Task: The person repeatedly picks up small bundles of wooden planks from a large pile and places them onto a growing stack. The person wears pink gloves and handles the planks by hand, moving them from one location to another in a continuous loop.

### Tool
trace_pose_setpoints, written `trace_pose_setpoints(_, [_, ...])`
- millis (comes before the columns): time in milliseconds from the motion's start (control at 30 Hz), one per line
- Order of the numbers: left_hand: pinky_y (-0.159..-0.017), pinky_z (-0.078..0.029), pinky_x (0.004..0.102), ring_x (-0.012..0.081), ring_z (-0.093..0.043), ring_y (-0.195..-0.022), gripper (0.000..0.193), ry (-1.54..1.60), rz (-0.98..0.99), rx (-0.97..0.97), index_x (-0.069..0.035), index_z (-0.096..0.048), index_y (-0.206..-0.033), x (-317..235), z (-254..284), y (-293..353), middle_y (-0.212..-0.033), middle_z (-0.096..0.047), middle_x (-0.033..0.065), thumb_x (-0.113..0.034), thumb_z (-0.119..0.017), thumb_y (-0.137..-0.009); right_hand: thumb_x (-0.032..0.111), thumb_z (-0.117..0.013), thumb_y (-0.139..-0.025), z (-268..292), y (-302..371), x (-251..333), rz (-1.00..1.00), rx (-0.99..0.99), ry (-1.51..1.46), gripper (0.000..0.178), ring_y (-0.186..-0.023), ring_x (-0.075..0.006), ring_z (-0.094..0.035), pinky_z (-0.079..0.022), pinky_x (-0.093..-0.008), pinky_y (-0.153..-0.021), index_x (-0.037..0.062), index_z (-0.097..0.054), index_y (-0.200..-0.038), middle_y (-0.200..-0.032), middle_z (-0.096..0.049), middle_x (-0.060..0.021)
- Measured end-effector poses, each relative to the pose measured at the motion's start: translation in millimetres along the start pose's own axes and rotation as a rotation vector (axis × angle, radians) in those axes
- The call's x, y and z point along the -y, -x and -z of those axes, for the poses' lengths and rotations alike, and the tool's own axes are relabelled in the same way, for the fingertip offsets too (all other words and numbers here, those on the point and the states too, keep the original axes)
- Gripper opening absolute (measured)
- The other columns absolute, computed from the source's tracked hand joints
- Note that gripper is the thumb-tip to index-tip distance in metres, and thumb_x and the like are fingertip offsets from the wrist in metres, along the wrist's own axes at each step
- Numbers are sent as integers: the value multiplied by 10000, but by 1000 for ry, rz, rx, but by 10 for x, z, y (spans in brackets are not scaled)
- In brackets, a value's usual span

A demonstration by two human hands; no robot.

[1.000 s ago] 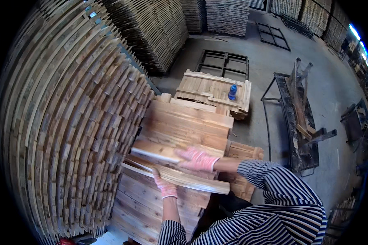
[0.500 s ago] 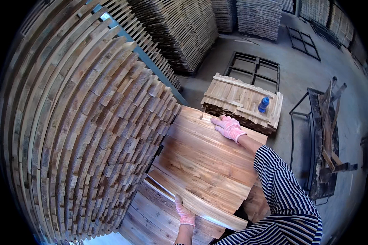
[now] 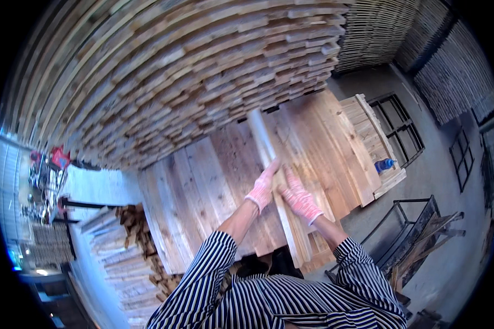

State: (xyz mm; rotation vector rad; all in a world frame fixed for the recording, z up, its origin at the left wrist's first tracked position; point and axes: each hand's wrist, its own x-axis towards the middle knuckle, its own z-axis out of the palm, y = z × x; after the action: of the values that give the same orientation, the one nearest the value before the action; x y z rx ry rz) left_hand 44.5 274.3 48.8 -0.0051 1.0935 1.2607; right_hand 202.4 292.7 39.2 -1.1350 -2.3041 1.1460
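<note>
Both my hands wear pink knitted gloves and work close together at the middle of a bench-high bed of planks. My left hand (image 3: 262,191) is closed on the near half of a narrow, pale plank (image 3: 264,143) that stands slightly raised along the seam. Just right of it, my right hand (image 3: 300,198) lies flat, fingers stretched over the right-hand group of boards (image 3: 335,148). To the left spreads a layer of wider, knotty boards (image 3: 195,175), side by side. Some finger detail is blurred.
A tall stack of planks (image 3: 203,71) walls off the far side. At right are a pallet of boards with a blue bottle (image 3: 385,164), a black metal frame (image 3: 396,130) and a metal rack (image 3: 417,236) with scrap wood. Cut boards (image 3: 118,257) lie lower left.
My view has swung left, so the tall stack now lies across the top. My hands, formerly far apart on opposite sides of the right-hand boards, are now close together at the raised plank.
</note>
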Motion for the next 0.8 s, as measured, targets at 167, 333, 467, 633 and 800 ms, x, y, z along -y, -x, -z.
trace_pose_setpoints(167, [-760, -556, 376, 177, -643, -844, 698, -601, -59, 163, -7, -676, -1118, -453, -128, 482, -941, -673, 89, -631, -781, -823, 506, -560, -1019, -42, 476, 328, -237, -209, -819, 785, -859, -181, -639, -596, -296, -690, 174, -195, -1629, -1192, -558, -70])
trace_pose_setpoints(333, [-565, -523, 276, 93, -569, -650, 689, -1156, -214, 92, -5, -627, -1150, -1103, 297, 1057, -778, -592, -7, -584, -805, -821, 529, -734, -907, 162, 1463, 165, -167, -464, -1251, 800, -1023, -256, -638, -593, -450, -884, 131, -328, -1470, -1221, -571, -121])
trace_pose_setpoints(467, [-806, -578, 383, 259, -707, -900, 899, -1705, -244, -75, 12, -567, -1324, -1204, 1012, 1605, -1059, -718, 181, -629, -807, -741, 385, -822, -872, -105, 2392, -91, -673, -372, -871, 920, -1110, -241, -585, -576, -450, -901, 100, -248, -1533, -1244, -552, -106])
trace_pose_setpoints(633, [-971, -545, 421, 350, -676, -1103, 937, -1950, -266, -158, -36, -541, -1380, -844, 1976, 2246, -1152, -690, 233, -551, -863, -667, 303, -788, -903, -1076, 2809, 147, -826, -412, -823, 1011, -1138, -242, -595, -596, -435, -895, 57, -71, -1572, -1293, -550, -123])
trace_pose_setpoints(800, [-1171, -354, 504, 413, -366, -1447, 1031, -2092, -308, -306, -91, -471, -1462, -246, 2542, 2388, -1501, -460, 212, -519, -900, -629, 327, -777, -921, -1764, 2020, 283, -944, -496, -1133, 660, -1073, -312, -638, -628, -574, -799, -9, -389, -1336, -1213, -580, -153])
